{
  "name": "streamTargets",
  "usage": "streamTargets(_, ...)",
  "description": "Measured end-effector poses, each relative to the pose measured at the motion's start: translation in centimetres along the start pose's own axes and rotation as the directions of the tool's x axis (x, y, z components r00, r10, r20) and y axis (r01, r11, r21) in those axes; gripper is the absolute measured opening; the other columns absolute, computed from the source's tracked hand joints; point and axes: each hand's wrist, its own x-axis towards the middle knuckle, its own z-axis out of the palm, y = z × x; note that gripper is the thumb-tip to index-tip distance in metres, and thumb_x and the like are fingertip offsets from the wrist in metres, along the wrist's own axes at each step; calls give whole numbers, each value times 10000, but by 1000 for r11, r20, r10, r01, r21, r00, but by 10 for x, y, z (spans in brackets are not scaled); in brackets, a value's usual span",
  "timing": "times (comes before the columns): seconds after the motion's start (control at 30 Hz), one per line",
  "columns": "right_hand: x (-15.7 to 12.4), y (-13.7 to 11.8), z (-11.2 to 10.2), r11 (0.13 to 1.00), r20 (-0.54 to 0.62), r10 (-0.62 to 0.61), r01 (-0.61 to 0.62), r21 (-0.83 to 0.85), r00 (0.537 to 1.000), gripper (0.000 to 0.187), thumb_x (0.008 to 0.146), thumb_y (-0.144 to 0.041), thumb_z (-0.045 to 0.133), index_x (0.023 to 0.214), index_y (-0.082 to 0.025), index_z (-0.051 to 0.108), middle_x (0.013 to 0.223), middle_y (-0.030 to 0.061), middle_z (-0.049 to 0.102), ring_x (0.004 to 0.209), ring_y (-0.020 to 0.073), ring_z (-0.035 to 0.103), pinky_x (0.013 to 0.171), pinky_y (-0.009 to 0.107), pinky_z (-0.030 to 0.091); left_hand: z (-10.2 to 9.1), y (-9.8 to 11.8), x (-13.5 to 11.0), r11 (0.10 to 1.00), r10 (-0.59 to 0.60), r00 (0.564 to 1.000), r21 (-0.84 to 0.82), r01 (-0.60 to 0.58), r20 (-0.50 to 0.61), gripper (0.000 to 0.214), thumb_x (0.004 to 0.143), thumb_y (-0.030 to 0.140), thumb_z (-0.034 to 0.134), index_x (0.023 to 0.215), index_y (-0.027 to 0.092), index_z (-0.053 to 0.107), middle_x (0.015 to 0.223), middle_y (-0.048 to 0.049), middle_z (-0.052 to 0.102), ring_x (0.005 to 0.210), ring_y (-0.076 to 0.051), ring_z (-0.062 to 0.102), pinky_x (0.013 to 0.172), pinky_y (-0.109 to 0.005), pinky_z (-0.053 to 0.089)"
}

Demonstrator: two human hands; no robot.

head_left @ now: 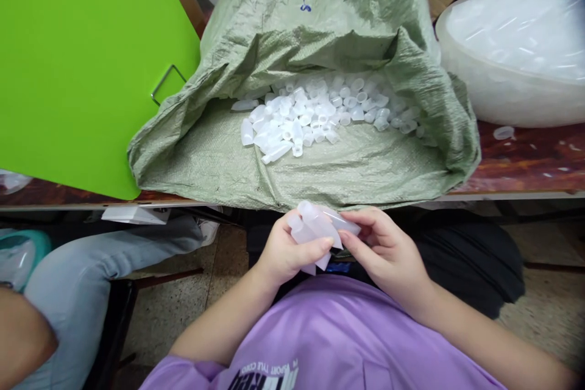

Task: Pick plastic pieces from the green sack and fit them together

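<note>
My left hand [286,250] is closed round a bunch of small translucent plastic caps [315,226], held just below the table edge over my lap. My right hand [388,250] meets it from the right, its fingers pinching one cap [343,223] at the side of the bunch. In front of me an open green woven sack [214,158] lies on the table, and a pile of the same white caps [320,113] rests inside its mouth.
A bright green board [77,55] leans at the left. At the far right stands a large translucent bowl [498,94] heaped with plastic pieces, a single cap [503,132] beside it. Another person's leg in light jeans [91,274] sits at my left.
</note>
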Motion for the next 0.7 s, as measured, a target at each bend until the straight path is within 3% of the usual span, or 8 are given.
streamTargets(0.07, -6, -1, 11, 979, -76, 73, -57, 197, 994, 167, 828, -260, 577, 993, -265, 554, 949, 28, 599, 849, 149, 603, 724, 283, 520, 5, -2, 2, 997, 62, 998, -51, -63, -18, 325, 676, 292, 705, 958, 163, 606, 991, -67, 625, 896, -193, 586, 780, -303, 469)
streamTargets(0.13, -8, -3, 18, 928, -69, 147, -114, 354, 987, 153, 848, -271, 549, 1001, -269, 546, 964, 23, 618, 883, 144, 608, 766, 289, 516, 10, -1, 3, 992, 119, 993, -36, -120, -25, 304, 677, 267, 704, 950, 169, 613, 1076, -81, 612, 986, -219, 572, 816, -318, 465)
streamTargets(0.27, -4, -6, 21, 769, 87, 319, -311, 558, 944, 172, 842, -324, 560, 996, -249, 578, 966, 23, 652, 867, 134, 623, 773, 277, 514, 17, 5, 4, 976, 194, 981, 103, -190, -32, 241, 673, 190, 700, 901, 164, 628, 1085, -95, 622, 1120, -262, 516, 889, -361, 438)
streamTargets(0.37, 0, -5, 21, 612, 161, 431, -418, 671, 888, 203, 788, -352, 625, 942, -225, 586, 862, 11, 658, 750, 120, 625, 679, 252, 518, 19, 7, 5, 959, 214, 976, 196, -204, -30, 223, 675, 176, 691, 889, 158, 630, 990, -93, 654, 1095, -264, 538, 913, -396, 426)
streamTargets(0.47, 4, -4, 21, 510, 202, 502, -476, 717, 841, 264, 738, -326, 678, 950, -212, 571, 795, -1, 659, 671, 108, 615, 626, 234, 506, 19, 8, 7, 934, 233, 972, 279, -224, 0, 189, 668, 163, 683, 849, 156, 628, 940, -89, 664, 1093, -262, 537, 920, -400, 425)
streamTargets(0.57, 10, -4, 18, 466, 279, 501, -527, 711, 819, 281, 736, -290, 673, 983, -209, 565, 871, 16, 675, 754, 130, 635, 681, 255, 511, 18, 9, 10, 898, 247, 968, 366, -246, 44, 187, 656, 142, 674, 837, 156, 631, 912, -81, 662, 1110, -257, 520, 949, -398, 406)
streamTargets(0.7, 13, -4, 5, 495, 427, 405, -587, 641, 808, 334, 828, -339, 543, 1133, -205, 514, 1070, 76, 649, 935, 194, 635, 785, 345, 511, 15, 8, 12, 876, 273, 959, 393, -280, 75, 200, 648, 181, 667, 842, 159, 620, 905, -76, 643, 966, -228, 580, 874, -377, 455)
